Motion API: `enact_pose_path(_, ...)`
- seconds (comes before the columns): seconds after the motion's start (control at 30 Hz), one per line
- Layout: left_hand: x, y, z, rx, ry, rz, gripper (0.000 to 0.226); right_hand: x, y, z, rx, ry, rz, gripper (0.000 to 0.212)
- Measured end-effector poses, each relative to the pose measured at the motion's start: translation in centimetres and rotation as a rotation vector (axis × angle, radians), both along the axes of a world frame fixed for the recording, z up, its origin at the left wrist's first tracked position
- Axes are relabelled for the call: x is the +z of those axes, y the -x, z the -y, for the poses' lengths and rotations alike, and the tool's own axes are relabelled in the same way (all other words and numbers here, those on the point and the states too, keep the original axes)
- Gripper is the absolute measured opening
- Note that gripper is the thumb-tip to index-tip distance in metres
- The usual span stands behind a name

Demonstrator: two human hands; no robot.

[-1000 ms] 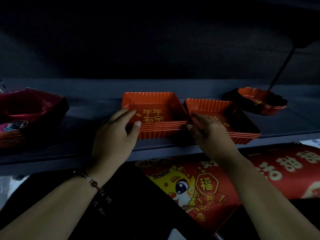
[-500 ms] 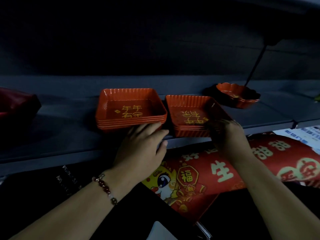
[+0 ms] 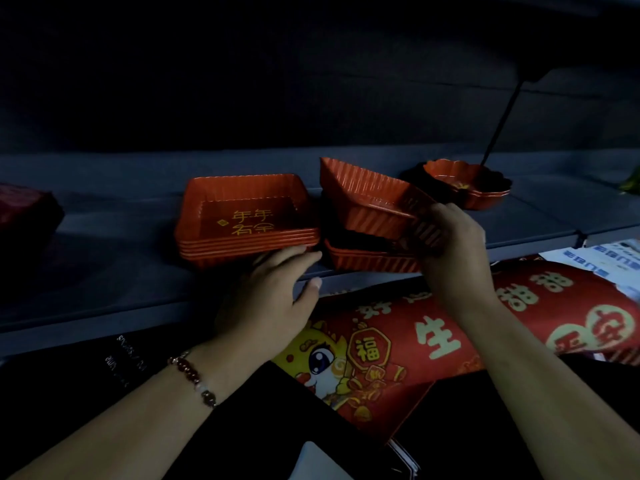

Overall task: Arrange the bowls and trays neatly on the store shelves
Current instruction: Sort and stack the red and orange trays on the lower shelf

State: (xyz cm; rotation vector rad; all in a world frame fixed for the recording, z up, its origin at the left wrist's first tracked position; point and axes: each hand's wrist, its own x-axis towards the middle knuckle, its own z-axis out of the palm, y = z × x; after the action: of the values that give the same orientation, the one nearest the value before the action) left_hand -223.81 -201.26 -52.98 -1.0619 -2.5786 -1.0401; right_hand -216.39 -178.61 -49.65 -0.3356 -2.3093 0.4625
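A stack of red square trays (image 3: 242,220) with gold characters sits on the grey shelf (image 3: 104,258). My left hand (image 3: 273,292) rests open at the shelf's front edge, fingertips touching that stack's near side. To the right, my right hand (image 3: 446,244) grips the near corner of a red ribbed tray (image 3: 367,199) and holds it tilted up above the remaining right-hand trays (image 3: 370,261). A red scalloped bowl (image 3: 464,185) stands farther right on the shelf.
A dark red box (image 3: 24,213) sits at the shelf's left end. Below the shelf lie red festive banners with a cartoon dragon (image 3: 381,348) and white printed papers (image 3: 609,261). A thin dark rod (image 3: 502,123) slants down behind the bowl.
My right hand has lifted the top tray off the right stack and tilted it upward. My left hand has stayed at the front of the left stack.
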Motion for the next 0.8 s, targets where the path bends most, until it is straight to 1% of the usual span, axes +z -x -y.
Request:
enact_pose_path(0.03, 0.1, 0.0, 0.0, 0.001, -0.065, 0.073, 0.040, 0.3, -0.1, 0.4, -0.014, -0.065, 0.010, 0.032)
enact_pose_path(0.1, 0.5, -0.3, -0.2, -0.006, -0.227, 0.303, 0.040, 0.8, -0.4, 1.5, -0.028, -0.185, 0.030, 0.037)
enact_pose_path(0.13, 0.9, -0.5, -0.3, -0.026, -0.318, 0.424, 0.041, 0.9, -0.5, 2.0, -0.022, -0.216, 0.035, 0.037)
enact_pose_path(0.17, 1.2, -0.6, -0.4, -0.050, -0.406, 0.502, 0.039, 1.1, -0.7, 2.5, -0.006, -0.232, 0.038, 0.036)
enact_pose_path(0.23, 1.7, -0.8, 0.0, -0.088, -0.517, 0.542, 0.032, 1.4, -1.0, 3.5, 0.044, -0.258, 0.021, 0.036)
enact_pose_path(0.33, 2.3, -1.2, 0.8, -0.112, -0.586, 0.590, 0.038, 1.5, -1.3, 5.2, 0.100, -0.322, -0.039, 0.037)
enact_pose_path(0.43, 2.6, -1.4, 1.4, -0.076, -0.652, 0.608, 0.040, 1.4, -1.2, 6.6, 0.131, -0.356, -0.097, 0.036)
enact_pose_path(0.57, 3.1, -1.1, 1.9, -0.015, -0.867, 0.779, 0.033, 1.3, -0.8, 7.4, 0.173, -0.349, -0.123, 0.032)
enact_pose_path(0.63, 3.2, -1.0, 2.4, -0.011, -0.944, 0.835, 0.038, 1.1, -0.5, 7.7, 0.148, -0.286, -0.101, 0.034)
enact_pose_path(0.67, 3.2, -0.9, 2.7, -0.011, -0.974, 0.852, 0.042, 1.2, -0.5, 8.0, 0.127, -0.199, -0.066, 0.043)
enact_pose_path(0.73, 3.2, -0.7, 3.3, -0.016, -1.024, 0.879, 0.045, 1.8, -0.7, 8.4, 0.119, 0.091, -0.001, 0.067)
enact_pose_path(0.8, 3.3, -0.4, 4.1, -0.021, -1.056, 0.896, 0.044, 2.8, -1.0, 8.6, 0.150, 0.402, 0.020, 0.083)
